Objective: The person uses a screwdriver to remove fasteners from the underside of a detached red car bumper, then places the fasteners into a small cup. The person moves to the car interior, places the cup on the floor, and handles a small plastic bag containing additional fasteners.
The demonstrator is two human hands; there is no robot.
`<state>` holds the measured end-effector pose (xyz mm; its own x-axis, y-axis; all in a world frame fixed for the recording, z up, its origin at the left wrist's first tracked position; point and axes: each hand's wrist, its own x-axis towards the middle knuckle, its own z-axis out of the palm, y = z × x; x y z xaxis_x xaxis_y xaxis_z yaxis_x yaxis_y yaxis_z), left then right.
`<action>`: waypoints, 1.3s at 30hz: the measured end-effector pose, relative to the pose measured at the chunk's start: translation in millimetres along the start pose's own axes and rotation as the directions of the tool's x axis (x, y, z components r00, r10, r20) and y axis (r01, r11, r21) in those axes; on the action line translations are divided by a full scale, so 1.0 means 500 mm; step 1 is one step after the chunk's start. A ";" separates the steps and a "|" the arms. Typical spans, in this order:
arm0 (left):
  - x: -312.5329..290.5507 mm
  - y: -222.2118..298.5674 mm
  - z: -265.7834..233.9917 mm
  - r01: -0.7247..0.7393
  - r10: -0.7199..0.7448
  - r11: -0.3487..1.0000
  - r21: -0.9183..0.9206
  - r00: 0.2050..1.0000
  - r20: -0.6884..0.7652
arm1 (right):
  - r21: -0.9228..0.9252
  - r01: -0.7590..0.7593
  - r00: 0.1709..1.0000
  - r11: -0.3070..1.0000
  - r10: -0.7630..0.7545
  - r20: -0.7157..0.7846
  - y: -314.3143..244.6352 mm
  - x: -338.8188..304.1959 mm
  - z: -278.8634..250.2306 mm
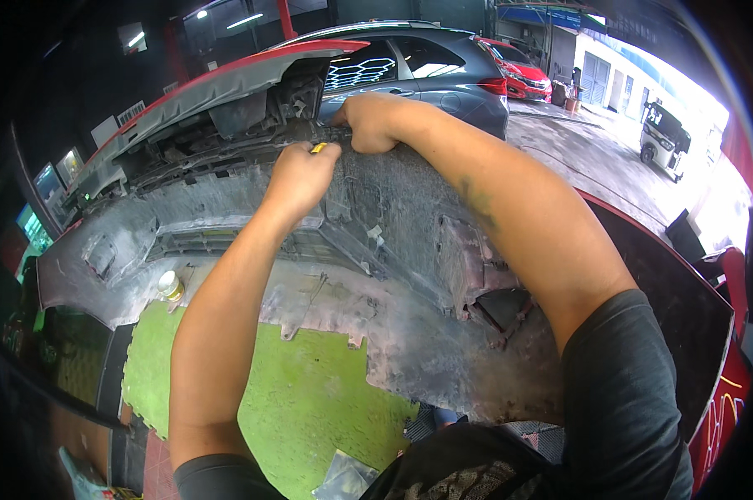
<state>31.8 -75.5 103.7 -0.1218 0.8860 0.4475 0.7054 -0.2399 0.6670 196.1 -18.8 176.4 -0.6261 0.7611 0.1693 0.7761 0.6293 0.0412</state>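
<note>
Beyond the fingers, and a little to their right, I have a grey car (456,93) parked side-on. Closer in is the bumper (401,212), its hollow inner side turned toward me; the fingers are up at its far edge, and most of it spreads toward my side and out to their left and right. I read the step in hand as close work along that edge. The next move, I judge, calls for small, steady pressure from the left — with the right kept out of its line. The bumper looks grey, dusty and scuffed, with long slots (197,242) to the near left of the fingers and a pinkish recess (464,258) to their near right.

A green mat (318,400) lies well to my side of the fingers. The right hand (372,125) reaches furthest, fingers bent and pointing leftward; whether they grip anything I cannot tell. The left hand (301,177) is just beside it, fingers curled closed. A white-topped jar (171,286) stands well to their left and nearer me. Smallest is a yellow piece (319,148) held in the left fingers — part of a tool, I would guess; its working end is hidden.
</note>
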 end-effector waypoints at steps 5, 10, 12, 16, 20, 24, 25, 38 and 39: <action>0.006 0.012 0.004 -0.019 0.023 0.991 0.135 0.999 -0.031 | -0.005 -0.010 0.999 1.000 0.010 -0.034 0.003 0.006 0.011; -0.002 0.011 -0.014 -0.220 0.232 0.884 0.412 0.972 0.021 | -0.029 -0.019 0.999 0.999 0.018 -0.027 0.000 0.005 0.018; 0.000 0.015 -0.024 -0.275 0.279 0.826 0.492 0.958 0.067 | -0.042 -0.005 0.999 0.999 0.004 -0.036 -0.002 0.005 0.016; -0.002 0.037 -0.056 -0.414 0.333 0.687 0.597 0.910 0.248 | -0.066 0.023 0.999 0.998 -0.026 -0.046 0.007 0.003 0.013; -0.004 0.031 -0.064 -0.417 0.358 0.696 0.584 0.907 0.221 | -0.041 0.050 0.998 0.998 -0.052 -0.033 0.013 0.008 0.010; -0.048 0.007 -0.038 -0.150 0.198 0.927 0.343 0.974 -0.107 | -0.066 0.098 0.995 0.993 -0.099 -0.015 0.003 0.007 0.003; -0.059 -0.014 -0.036 -0.076 0.124 0.970 0.229 0.972 -0.200 | -0.086 0.116 0.993 0.990 -0.119 -0.027 0.000 0.010 -0.001; -0.669 -0.420 -0.103 0.234 -0.568 -0.259 -0.937 0.748 0.344 | -0.275 -0.179 0.976 0.944 0.135 -0.174 -0.069 -0.091 -0.033; -0.705 -0.426 -0.129 0.201 -0.603 -0.254 -0.946 0.732 0.318 | -0.268 -0.187 0.962 0.945 0.121 -0.243 -0.097 -0.102 -0.038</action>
<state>-120.9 -362.2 -157.6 -0.2924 0.9191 -0.2640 -0.8643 -0.1359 0.4842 191.8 -91.0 184.7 -0.4901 0.7708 0.4071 0.8707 0.4104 0.2711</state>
